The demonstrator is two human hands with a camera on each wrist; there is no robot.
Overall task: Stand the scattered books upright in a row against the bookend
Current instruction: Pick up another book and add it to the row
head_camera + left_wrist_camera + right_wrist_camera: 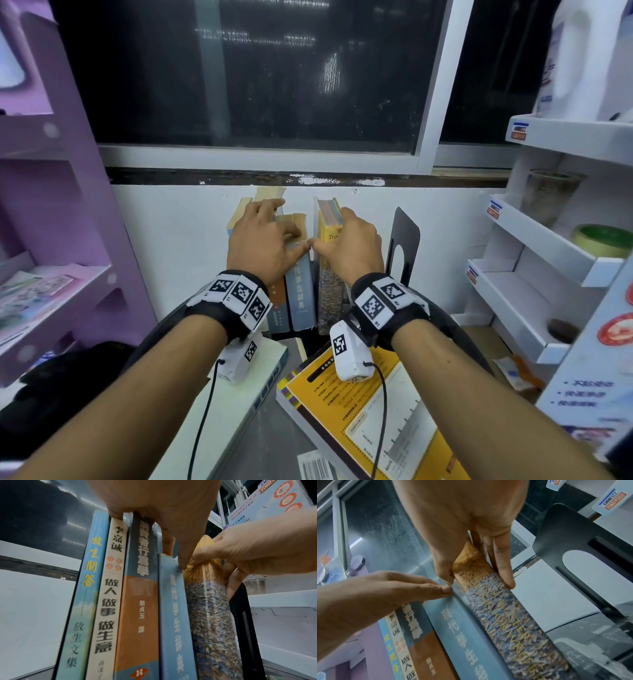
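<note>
Several books stand upright at the wall: light-blue, cream, orange-and-navy and a blue dictionary. My left hand lies over their tops and pinches the blue dictionary's top between thumb and finger. My right hand grips the thick mottled-spine book, thumb on one side, fingers on the other. That book stands beside the dictionary, a gap away from the black bookend. Two books lie flat in front, a white one and a yellow one.
A purple shelf unit closes the left side. At the right stands a white display rack holding a tape roll. A dark window runs above the white wall. Something black lies at the lower left.
</note>
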